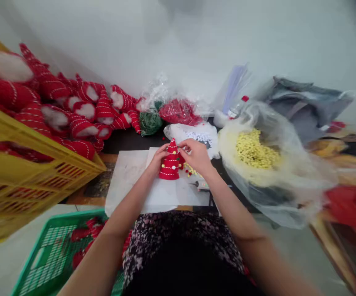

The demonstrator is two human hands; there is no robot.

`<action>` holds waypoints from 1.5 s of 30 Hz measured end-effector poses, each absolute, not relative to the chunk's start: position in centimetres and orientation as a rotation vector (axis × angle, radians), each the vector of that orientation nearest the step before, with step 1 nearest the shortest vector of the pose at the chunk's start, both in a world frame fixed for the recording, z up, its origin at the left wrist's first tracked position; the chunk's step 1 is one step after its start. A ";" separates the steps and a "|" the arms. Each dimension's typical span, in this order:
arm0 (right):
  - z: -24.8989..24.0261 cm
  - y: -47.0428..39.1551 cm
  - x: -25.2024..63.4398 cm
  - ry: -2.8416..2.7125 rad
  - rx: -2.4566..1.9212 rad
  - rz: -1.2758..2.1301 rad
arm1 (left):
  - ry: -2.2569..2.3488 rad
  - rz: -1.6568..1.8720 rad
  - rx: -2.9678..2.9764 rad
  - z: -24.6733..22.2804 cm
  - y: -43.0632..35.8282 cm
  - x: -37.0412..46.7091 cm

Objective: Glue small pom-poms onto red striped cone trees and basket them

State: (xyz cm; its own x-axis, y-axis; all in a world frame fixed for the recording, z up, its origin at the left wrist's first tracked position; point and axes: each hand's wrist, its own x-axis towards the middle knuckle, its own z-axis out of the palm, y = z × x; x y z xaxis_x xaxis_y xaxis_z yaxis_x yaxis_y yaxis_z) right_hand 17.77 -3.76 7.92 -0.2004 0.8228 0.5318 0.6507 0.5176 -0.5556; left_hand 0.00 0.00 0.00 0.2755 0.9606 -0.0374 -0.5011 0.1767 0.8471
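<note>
A red cone (169,169) with white stitched bands and several small yellow, white and green balls stands upright over white paper (128,176). My left hand (159,157) is closed around its left side. At its upper right side, my right hand (195,153) has its fingers pinched together; whatever is between them is too small to name. Beneath the right hand lie loose yellow and red balls (190,169). A glue gun (201,185) rests on the paper by my right forearm.
Yellow crate (36,164) and piled red cones (85,111) at left; green basket (53,246) below. Behind the paper are bags of green (150,122), red (180,112) and white balls (200,135). A large bag of yellow balls (254,152) stands at right.
</note>
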 end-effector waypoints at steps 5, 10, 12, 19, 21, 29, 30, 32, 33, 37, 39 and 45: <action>7.7 -3.1 17.3 -1.954 -1.221 0.320 | 0.666 1.126 0.855 -0.2 -0.3 0.1; 7.0 -2.8 17.4 -2.002 -1.200 0.325 | 0.643 1.091 0.871 0.0 -0.6 0.1; 6.7 -2.6 17.4 -2.012 -1.196 0.321 | 0.630 1.089 0.873 0.1 -0.6 0.2; 6.8 -3.1 18.5 -1.873 -1.104 0.377 | 0.643 1.079 0.855 0.4 -0.8 0.1; 7.3 -3.7 18.9 -1.822 -1.085 0.364 | 0.639 1.068 0.854 0.6 -0.8 0.0; 8.5 -5.1 18.5 -1.906 -0.965 0.274 | 0.636 1.089 0.901 3.0 -1.2 -0.3; 8.7 -5.2 18.3 -1.919 -0.948 0.263 | 0.632 1.082 0.911 3.3 -1.4 -0.2; 9.3 -5.6 18.3 -1.922 -0.924 0.257 | 0.629 1.079 0.919 4.0 -1.9 -0.3; 9.6 -5.9 18.3 -1.905 -0.917 0.260 | 0.633 1.085 0.916 4.4 -2.1 -0.4; 10.6 -7.7 18.5 -1.806 -0.902 0.324 | 0.658 1.138 0.878 5.4 -3.5 -1.3; 10.5 -8.6 18.3 -1.797 -0.902 0.394 | 0.671 1.163 0.857 5.7 -4.2 -1.8; 9.5 -10.1 16.9 -1.821 -0.880 0.514 | 0.683 1.216 0.805 6.3 -6.3 -1.9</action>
State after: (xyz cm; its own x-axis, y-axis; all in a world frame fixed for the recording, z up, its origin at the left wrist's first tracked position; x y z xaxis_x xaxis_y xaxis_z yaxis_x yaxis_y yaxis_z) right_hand 16.86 -10.15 9.52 -0.2276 0.7641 0.6036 0.3352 0.6434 -0.6882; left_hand -1.89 -6.31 6.28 0.2202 0.9749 -0.0316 -0.5342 0.1477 0.8323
